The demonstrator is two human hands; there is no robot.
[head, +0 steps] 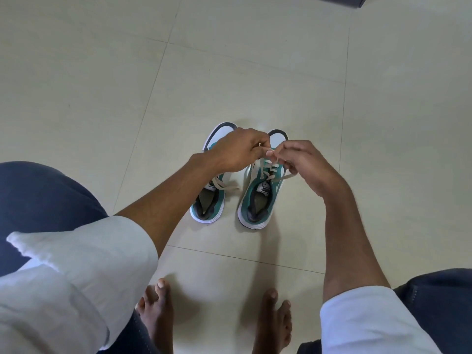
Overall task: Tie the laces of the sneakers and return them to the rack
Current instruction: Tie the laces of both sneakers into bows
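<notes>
Two green-and-white sneakers stand side by side on the tiled floor, toes pointing away from me. Over the right sneaker [258, 200], my left hand [237, 152] and my right hand [306, 164] each pinch a strand of its cream lace [274, 172], fingertips nearly touching above the eyelets. One end of that lace trails out to the right under my right hand. The left sneaker [209, 203] is partly hidden by my left wrist; its cream lace [224, 186] lies loose across the tongue and onto the floor.
My bare feet [158, 310] rest on the floor close below the sneakers, with my knees in dark trousers at both lower corners. Pale tiles [255, 72] stretch all around. A dark object's corner [357, 1] shows at the top right edge. No rack is in view.
</notes>
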